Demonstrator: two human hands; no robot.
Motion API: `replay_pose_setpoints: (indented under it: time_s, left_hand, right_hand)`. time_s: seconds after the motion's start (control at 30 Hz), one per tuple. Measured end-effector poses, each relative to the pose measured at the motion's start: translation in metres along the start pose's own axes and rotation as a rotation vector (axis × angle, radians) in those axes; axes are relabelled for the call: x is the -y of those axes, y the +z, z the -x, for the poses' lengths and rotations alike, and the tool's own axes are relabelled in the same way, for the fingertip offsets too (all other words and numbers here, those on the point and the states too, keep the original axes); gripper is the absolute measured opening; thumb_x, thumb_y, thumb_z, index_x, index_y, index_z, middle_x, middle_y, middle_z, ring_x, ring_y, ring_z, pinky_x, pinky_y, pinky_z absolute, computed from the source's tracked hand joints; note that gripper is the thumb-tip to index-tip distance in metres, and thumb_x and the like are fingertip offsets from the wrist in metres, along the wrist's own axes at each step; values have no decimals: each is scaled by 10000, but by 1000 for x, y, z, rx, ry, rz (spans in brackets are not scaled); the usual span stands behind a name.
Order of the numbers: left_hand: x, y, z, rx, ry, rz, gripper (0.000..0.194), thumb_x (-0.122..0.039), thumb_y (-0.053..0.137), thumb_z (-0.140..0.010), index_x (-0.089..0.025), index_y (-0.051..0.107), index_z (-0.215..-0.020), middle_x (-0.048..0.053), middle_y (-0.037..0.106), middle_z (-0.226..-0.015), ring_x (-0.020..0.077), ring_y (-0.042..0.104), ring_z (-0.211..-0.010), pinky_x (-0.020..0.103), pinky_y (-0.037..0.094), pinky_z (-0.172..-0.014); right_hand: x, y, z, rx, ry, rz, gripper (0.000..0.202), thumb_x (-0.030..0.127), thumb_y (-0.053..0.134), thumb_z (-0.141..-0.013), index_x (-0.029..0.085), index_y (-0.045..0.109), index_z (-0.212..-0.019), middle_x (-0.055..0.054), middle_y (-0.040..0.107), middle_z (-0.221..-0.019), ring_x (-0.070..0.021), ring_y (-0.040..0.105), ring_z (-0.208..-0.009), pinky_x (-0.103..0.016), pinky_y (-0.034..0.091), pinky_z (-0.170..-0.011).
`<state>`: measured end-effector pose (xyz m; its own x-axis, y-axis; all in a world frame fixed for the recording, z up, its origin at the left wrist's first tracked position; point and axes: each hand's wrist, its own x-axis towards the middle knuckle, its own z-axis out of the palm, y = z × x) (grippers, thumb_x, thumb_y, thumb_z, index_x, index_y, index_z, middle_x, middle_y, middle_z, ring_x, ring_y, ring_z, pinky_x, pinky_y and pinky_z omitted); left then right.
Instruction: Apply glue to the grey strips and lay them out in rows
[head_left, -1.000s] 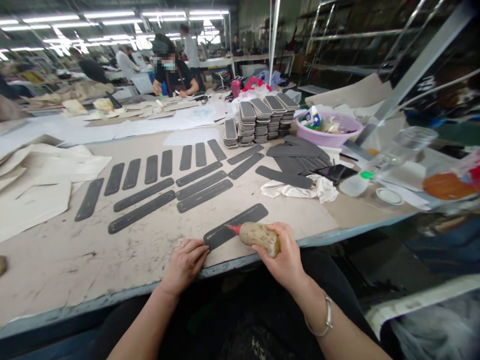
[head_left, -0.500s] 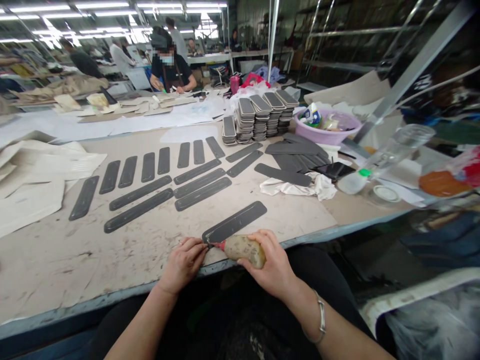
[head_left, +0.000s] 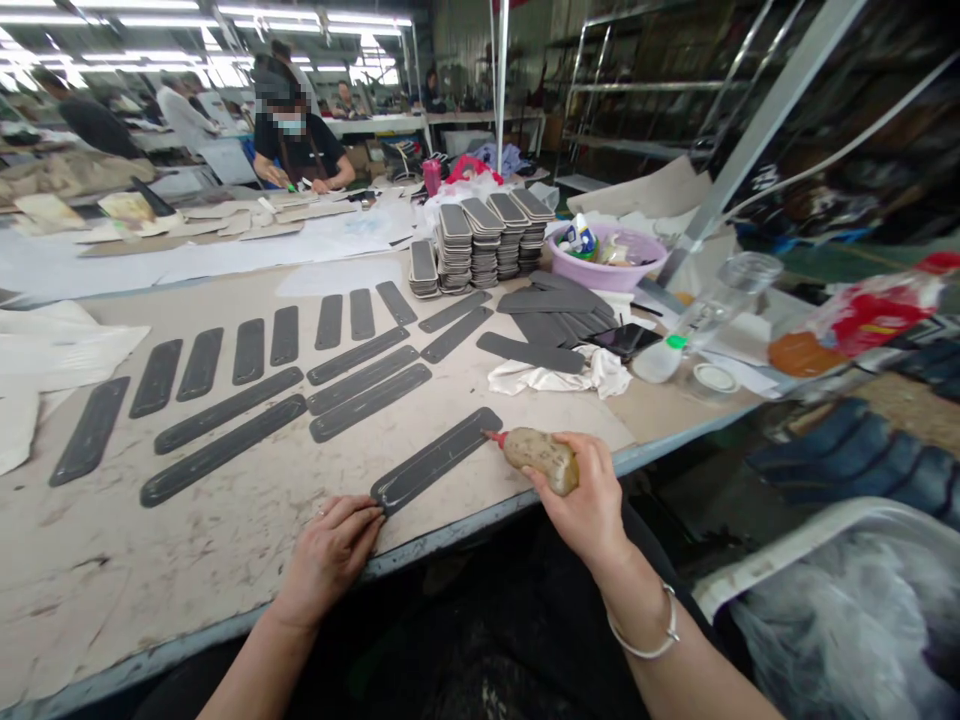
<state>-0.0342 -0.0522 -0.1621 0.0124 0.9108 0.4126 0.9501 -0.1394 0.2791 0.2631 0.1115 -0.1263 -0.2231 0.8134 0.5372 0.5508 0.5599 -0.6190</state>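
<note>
A long dark grey strip [head_left: 435,460] with rounded ends lies slantwise near the table's front edge, glossy lines running along its rim. The fingers of my left hand [head_left: 334,548], pressed together, hold its near left end. My right hand [head_left: 589,495] is wrapped round a stained, yellowish squeeze bottle [head_left: 536,455], perhaps of glue. Its red nozzle [head_left: 495,437] points left and meets the strip's far right end. Beyond it, several similar grey strips [head_left: 225,450] lie spread in rows, many with glossy lines on them.
Stacks of light-edged grey pieces [head_left: 484,245] stand farther back, beside a lilac basin [head_left: 607,270]. A heap of grey strips [head_left: 559,310] and a white cloth [head_left: 555,375] lie to the right, near a clear bottle [head_left: 731,300]. A co-worker [head_left: 300,150] works across the table.
The bottle in my right hand has travelled from the strip's near left end along its near side to the far right end. My left hand stays at the near end. The view has shifted right.
</note>
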Motion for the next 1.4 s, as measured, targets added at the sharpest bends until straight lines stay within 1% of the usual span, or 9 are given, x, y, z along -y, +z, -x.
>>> replay_pose_setpoints:
  time_s: [0.13,0.2,0.27,0.33,0.5,0.73,1.03,1.23,1.4]
  left_hand:
    - [3,1,0,-5,17,-5,138,-239,567,-863,-184,679,-922,68,656,-976,178,604,-888,318,479,-825]
    - [4,1,0,-5,24,-8,136,-243,573,-859,-188,680,-924,66,657,-977,177,606,-883,320,477,-823]
    - [6,1,0,0,25,-13,133,-239,578,-856,-190,678,-929,66,655,-983,176,604,-882,324,473,-826]
    - [6,1,-1,4,28,-11,131,-234,578,-856,-187,676,-930,67,653,-984,173,602,-880,321,473,-825]
    - [4,2,-2,-5,20,-8,135,-247,573,-857,-173,675,-908,68,649,-972,166,604,-865,305,478,-826]
    - [7,7,2,5,-18,-30,181,-292,541,-869,-173,673,-903,73,654,-971,171,624,-866,289,500,-830]
    - [7,10,0,-7,-13,-46,174,-292,534,-871,-175,654,-915,72,648,-970,172,632,-850,280,516,-816]
    - [2,10,-1,0,-31,-64,156,-271,518,-880,-168,629,-913,72,627,-979,167,619,-869,279,504,-827]
    - [-4,10,-7,-9,-82,-53,122,-240,504,-878,-171,602,-860,62,614,-919,152,604,-806,273,509,-763]
  right_hand:
    - [25,17,11,166,-50,-188,457,318,718,-749,232,489,-1136,-76,522,-1087,-229,536,-1039,-383,495,-907]
    - [35,24,16,267,-92,-219,472,322,725,-744,244,490,-1147,-73,513,-1102,-223,546,-1036,-360,511,-888]
    - [39,26,17,309,-114,-198,475,325,722,-747,253,493,-1158,-74,501,-1123,-223,560,-1025,-353,524,-868]
    - [35,23,14,278,-87,-141,454,317,707,-759,254,498,-1157,-77,496,-1130,-226,571,-1007,-360,530,-856]
    - [9,11,0,95,39,7,398,329,680,-775,234,517,-1126,-89,509,-1103,-247,571,-992,-402,521,-859]
    - [-5,10,-16,-76,27,-26,422,323,691,-760,219,503,-1123,-73,541,-1065,-242,531,-1024,-430,476,-911]
    - [-5,15,-23,0,112,35,439,342,691,-761,228,509,-1144,-78,524,-1089,-247,543,-1013,-415,494,-869]
    - [-9,2,-14,-26,69,68,433,362,693,-760,212,518,-1126,-80,534,-1061,-247,541,-1015,-411,484,-893]
    - [-7,-1,-6,-22,28,63,417,384,676,-768,210,531,-1119,-89,548,-1062,-254,543,-1019,-420,479,-897]
